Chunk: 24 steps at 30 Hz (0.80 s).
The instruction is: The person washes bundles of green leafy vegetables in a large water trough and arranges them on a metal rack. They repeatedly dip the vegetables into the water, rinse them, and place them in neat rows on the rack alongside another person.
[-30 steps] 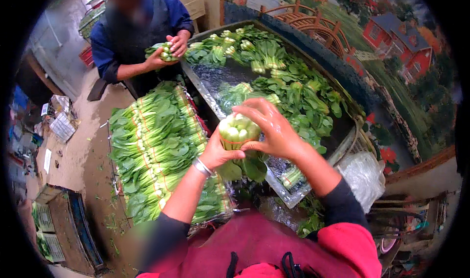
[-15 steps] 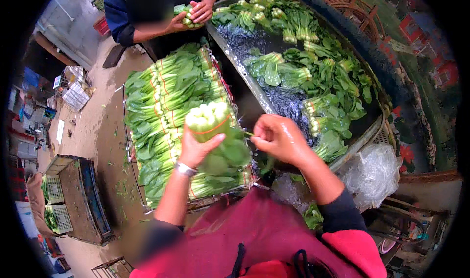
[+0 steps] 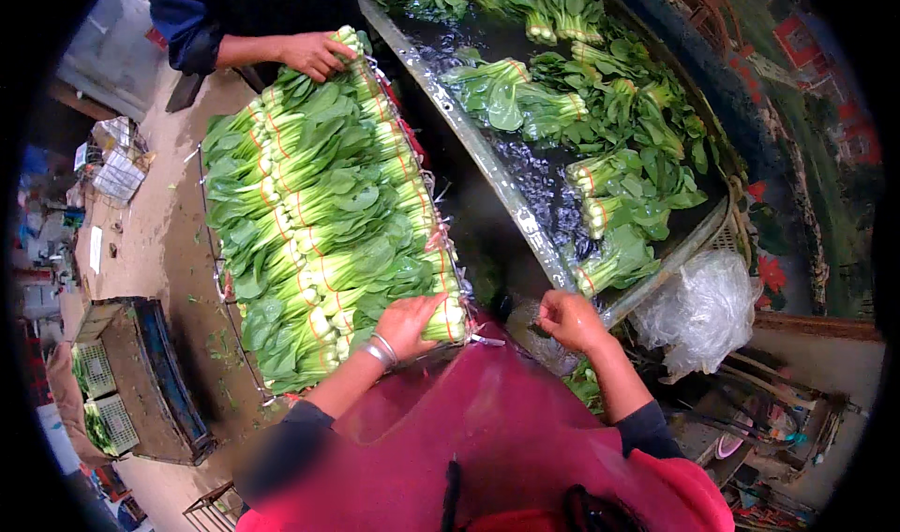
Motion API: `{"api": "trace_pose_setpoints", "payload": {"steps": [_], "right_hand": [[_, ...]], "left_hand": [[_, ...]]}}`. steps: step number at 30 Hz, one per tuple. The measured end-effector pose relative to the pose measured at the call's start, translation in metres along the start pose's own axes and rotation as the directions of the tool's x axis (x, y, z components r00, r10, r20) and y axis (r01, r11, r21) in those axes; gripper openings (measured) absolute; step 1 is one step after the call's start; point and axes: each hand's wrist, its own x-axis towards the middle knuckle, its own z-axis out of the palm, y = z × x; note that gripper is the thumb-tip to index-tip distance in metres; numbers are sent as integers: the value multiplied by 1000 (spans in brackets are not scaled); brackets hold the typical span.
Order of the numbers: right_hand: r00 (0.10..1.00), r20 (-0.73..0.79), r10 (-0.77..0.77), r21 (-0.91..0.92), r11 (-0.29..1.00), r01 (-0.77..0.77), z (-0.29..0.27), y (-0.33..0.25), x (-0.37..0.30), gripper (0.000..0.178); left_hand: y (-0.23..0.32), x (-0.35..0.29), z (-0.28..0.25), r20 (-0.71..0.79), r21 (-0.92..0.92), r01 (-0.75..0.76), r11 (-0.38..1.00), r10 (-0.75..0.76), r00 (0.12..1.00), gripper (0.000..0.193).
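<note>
My left hand (image 3: 405, 330), a silver bracelet at its wrist, is closed on a banded bunch of bok choy (image 3: 448, 320) in the near right corner of a packed crate (image 3: 221, 279). Rows of bok choy bunches (image 3: 309, 237) fill that crate, pale stems and green leaves lying sideways, with red bands around them. My right hand (image 3: 572, 320) hovers beside the near corner of a water tank (image 3: 487, 168), its fingers curled together; whatever they may hold cannot be made out. More banded bok choy (image 3: 614, 262) floats in the tank.
Across the crate, a co-worker's hand (image 3: 317, 56) rests on bunches at its far end. A clear plastic bag (image 3: 698, 312) bulges by the tank's near right corner. At the left, a cart (image 3: 155, 373) stands on the wet floor, which is littered with leaf scraps.
The bunch my left hand held up has gone down into the crate's near right corner. My right hand has moved right and nearer. The co-worker's hand has come down onto the crate.
</note>
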Motion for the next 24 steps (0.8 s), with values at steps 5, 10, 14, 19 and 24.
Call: {"api": "trace_pose_setpoints", "payload": {"steps": [5,10,14,19,24], "right_hand": [[963,269,33,-149,989,7,4,22,-14,15],[833,170,-527,-284,783,553,-55,80,17,22],[759,366,-539,-397,647,651,-62,120,76,39],[947,265,-181,-601,737,309,-21,262,113,66],[905,417,-84,-710,591,383,-7,187,100,35]], "left_hand": [[0,7,11,60,8,-69,998,68,996,101],[-12,13,28,109,-26,-51,998,53,993,98],[-33,-4,58,102,23,-86,996,83,991,107],[-66,6,91,-13,56,-235,970,236,972,113],[-21,-10,40,171,28,-10,1000,5,985,111]]}}
